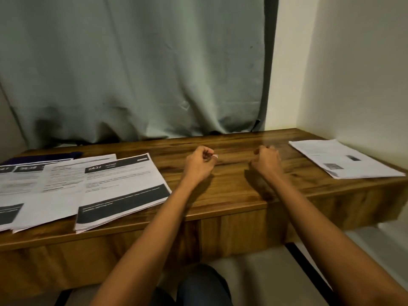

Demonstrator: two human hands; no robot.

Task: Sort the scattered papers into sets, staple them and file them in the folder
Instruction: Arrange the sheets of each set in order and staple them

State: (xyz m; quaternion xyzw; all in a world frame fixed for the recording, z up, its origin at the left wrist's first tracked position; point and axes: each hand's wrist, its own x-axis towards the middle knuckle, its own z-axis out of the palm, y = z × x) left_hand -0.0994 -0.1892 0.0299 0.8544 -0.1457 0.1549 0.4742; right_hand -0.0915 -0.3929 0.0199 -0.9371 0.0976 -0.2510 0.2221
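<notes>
- While both my forearms stretch out over the wooden table (pixel 231 195), my left hand (pixel 199 162) sits curled into a loose fist with nothing plainly in it; the pale spot at its fingertips looks like a nail.
- My right hand (pixel 266 162) is likewise clenched, knuckles up, grasping nothing I can see, just beside the left with bare wood between them.
- To my left lies a row of overlapping paper stacks; the nearest stack (pixel 123 191) has dark bands at top and bottom and the number 2437 in its header.
- A plainer stack (pixel 55 195) overlaps it further left, and more banded sheets (pixel 8 195) run off the frame edge.
- Well apart, at the table's far right corner near the wall (pixel 353 62), rests a separate stack of papers (pixel 344 160) with small dark pictures printed on it.
- Behind the left stacks, a dark flat thing (pixel 57 156) lies at the table's back edge; I cannot tell whether it is the folder.
- A grey-green curtain (pixel 132 62) hangs behind the table.
</notes>
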